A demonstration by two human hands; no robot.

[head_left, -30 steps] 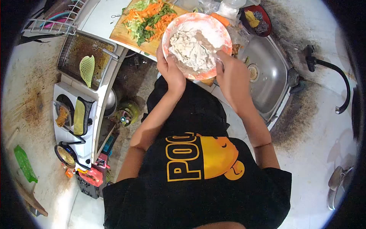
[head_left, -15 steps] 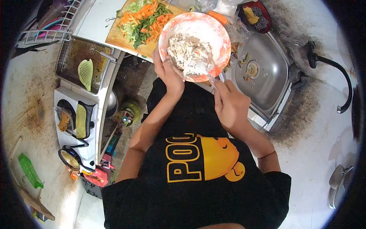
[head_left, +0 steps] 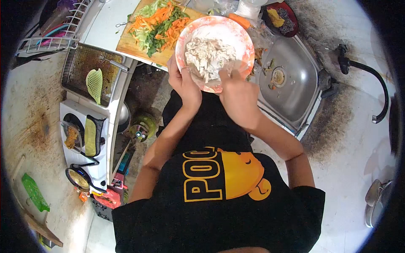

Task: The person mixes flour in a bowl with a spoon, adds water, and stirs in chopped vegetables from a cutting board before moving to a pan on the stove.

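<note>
An orange-and-white bowl (head_left: pixel 182 40) holds white flour and a clumpy, pale wet mixture (head_left: pixel 206 55). My left hand (head_left: pixel 184 86) grips its left rim, with the thumb over the edge. Closed and slightly blurred, my right hand (head_left: pixel 239 99) is at the bowl's lower right rim. It grasps a metal-handled utensil, whose working end I cannot make out in the mixture. Behind the bowl, a wooden cutting board (head_left: pixel 126 42) carries shredded carrot, cabbage and chopped greens (head_left: pixel 158 27).
At right is a steel sink (head_left: pixel 291 63) with food scraps and a black faucet (head_left: pixel 367 69). A carrot (head_left: pixel 239 20) and a dark red dish (head_left: pixel 291 12) lie behind the bowl. On the left are a tray (head_left: pixel 76 63), a green slotted turner (head_left: pixel 94 84) and a stove (head_left: pixel 97 168).
My right hand has moved left and inward over the bowl's rim, stirring the mixture. The clumps have shifted and look paler. My left hand keeps its hold.
</note>
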